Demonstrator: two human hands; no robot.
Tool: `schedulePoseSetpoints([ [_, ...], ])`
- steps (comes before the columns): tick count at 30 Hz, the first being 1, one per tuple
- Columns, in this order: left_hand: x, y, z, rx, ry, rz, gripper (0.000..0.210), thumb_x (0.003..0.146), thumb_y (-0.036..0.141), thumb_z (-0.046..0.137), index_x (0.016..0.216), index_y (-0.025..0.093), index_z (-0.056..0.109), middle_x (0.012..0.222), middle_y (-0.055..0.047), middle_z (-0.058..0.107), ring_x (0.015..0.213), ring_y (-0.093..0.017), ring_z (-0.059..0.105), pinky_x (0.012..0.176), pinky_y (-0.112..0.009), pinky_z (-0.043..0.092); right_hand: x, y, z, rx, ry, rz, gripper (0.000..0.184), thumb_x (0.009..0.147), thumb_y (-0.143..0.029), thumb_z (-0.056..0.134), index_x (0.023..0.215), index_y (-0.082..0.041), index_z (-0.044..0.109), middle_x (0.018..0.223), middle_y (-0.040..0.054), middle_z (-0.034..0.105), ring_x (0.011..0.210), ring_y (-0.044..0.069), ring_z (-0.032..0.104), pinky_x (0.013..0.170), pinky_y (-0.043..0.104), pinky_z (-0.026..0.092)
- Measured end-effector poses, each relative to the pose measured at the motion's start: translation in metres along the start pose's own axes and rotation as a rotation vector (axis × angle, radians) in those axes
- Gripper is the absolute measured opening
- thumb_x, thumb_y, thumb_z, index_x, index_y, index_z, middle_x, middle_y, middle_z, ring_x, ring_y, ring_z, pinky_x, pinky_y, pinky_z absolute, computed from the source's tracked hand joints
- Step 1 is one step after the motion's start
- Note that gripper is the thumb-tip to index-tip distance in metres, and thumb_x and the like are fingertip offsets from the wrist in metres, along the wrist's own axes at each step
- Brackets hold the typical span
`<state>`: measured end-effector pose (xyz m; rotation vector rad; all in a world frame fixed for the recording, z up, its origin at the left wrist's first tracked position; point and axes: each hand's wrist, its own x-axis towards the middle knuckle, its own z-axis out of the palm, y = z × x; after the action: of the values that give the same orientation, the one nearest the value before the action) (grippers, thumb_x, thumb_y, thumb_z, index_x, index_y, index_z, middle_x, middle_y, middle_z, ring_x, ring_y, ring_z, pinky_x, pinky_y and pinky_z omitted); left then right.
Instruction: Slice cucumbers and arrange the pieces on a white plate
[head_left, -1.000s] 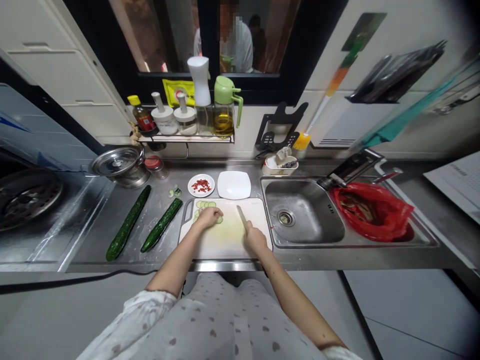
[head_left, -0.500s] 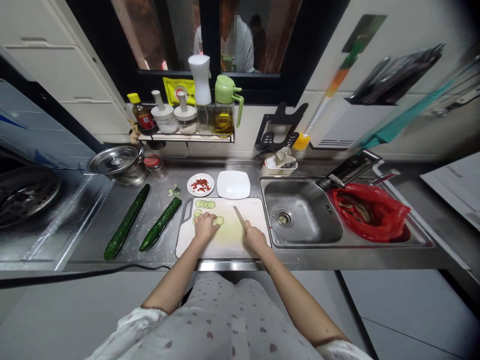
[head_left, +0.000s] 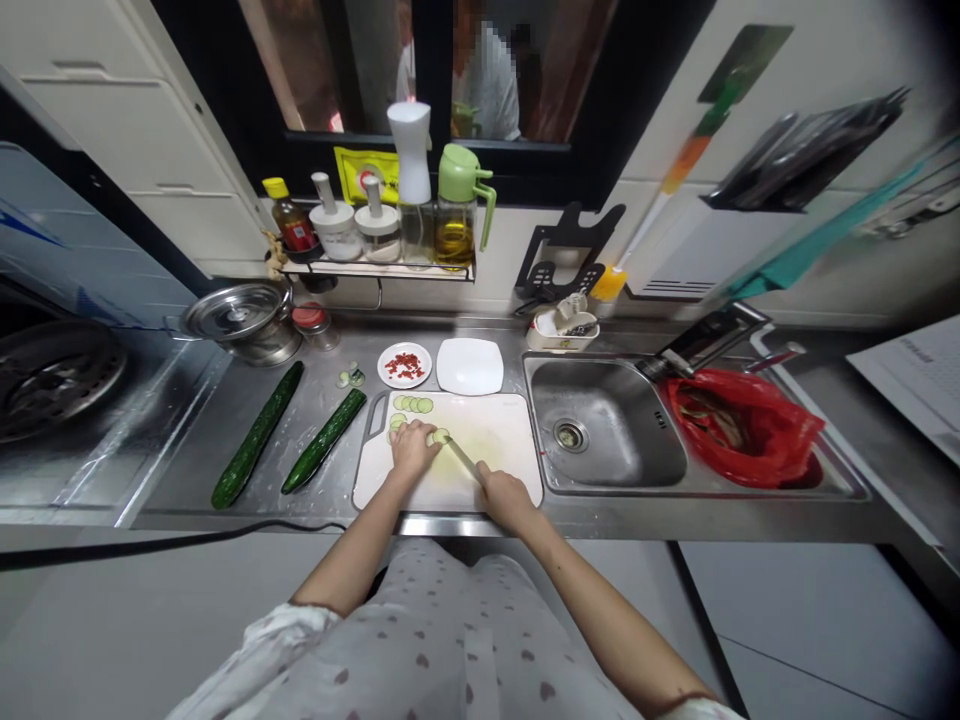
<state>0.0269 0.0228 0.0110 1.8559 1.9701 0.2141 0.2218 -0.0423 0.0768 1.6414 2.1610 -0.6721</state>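
Note:
My right hand (head_left: 508,498) is wrapped round the handle of a knife (head_left: 463,459), its blade pointing up and left across the white cutting board (head_left: 465,495). The blade's tip meets a pale cucumber slice (head_left: 439,437). That slice is held at the fingertips of my left hand (head_left: 412,452), which is closed and rests on the board; whether more slices lie under it I cannot tell. Overlapping cucumber slices (head_left: 413,404) lie in a row near the board's top left, with others partly hidden by my left fingers.
Left of the board lie two whole-looking cucumbers (head_left: 259,435) (head_left: 324,441). Behind it stand a plate of chopped red pieces (head_left: 385,368) and a white plate (head_left: 470,366). On the right are the sink (head_left: 607,400) and a red plastic bag (head_left: 765,450). Bottles fill a shelf (head_left: 375,270).
The knife has swung left and its tip now reaches the cucumber slice at my left fingers. My right hand has shifted slightly left and down. My left hand keeps its place; the view moved a little.

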Motion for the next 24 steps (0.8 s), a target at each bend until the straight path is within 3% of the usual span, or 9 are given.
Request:
schedulePoseSetpoints([
  [24, 0.0005, 0.0012, -0.0010, -0.004, -0.012, -0.035, 0.026, 0.084, 0.037, 0.059, 0.105, 0.030, 0.070, 0.116, -0.004, 0.065, 0.111, -0.026, 0.049, 0.092, -0.039, 0.029, 0.0079, 0.0009, -0.0005, -0.040, -0.038, -0.020, 0.034, 0.088, -0.008, 0.038, 0.121, -0.016, 0.042, 0.098, 0.0156, 0.068, 0.094, 0.024, 0.066, 0.074, 0.030, 0.044],
])
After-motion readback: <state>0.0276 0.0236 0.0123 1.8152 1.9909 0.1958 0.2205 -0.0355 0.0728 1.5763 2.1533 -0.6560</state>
